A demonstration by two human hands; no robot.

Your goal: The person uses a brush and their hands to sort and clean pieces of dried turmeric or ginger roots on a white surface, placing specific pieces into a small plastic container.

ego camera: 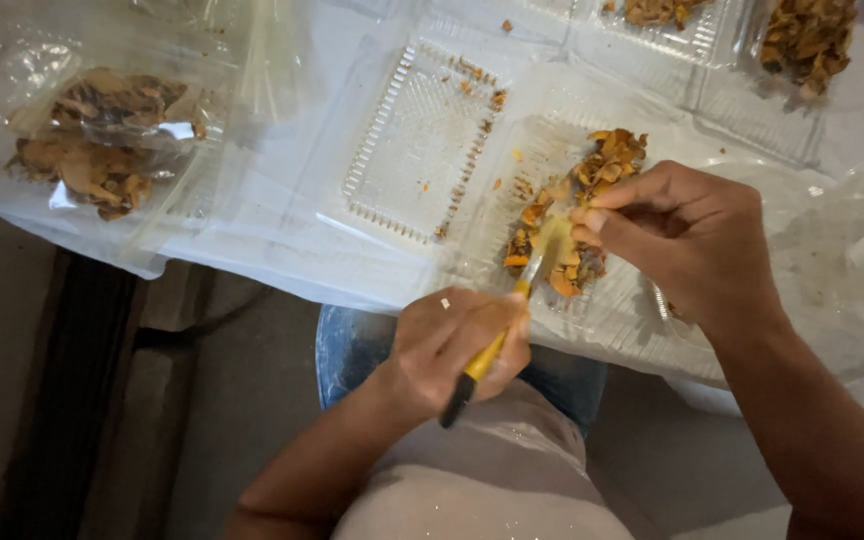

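My left hand [452,345] grips a small knife with a yellow and black handle [482,362], its blade pointing up toward a pale yellow piece [555,238]. My right hand [687,235] pinches that piece with fingertips, just above a heap of orange-brown peelings [577,205]. The heap lies in an open clear plastic clamshell tray [422,140] on the plastic-covered table.
A clear plastic bag with brown dried pieces [102,140] lies at the far left. More clear trays of orange-brown bits [807,40] stand at the top right. A clear plastic lid or bowl [842,250] sits at the right. My lap and the table edge are below.
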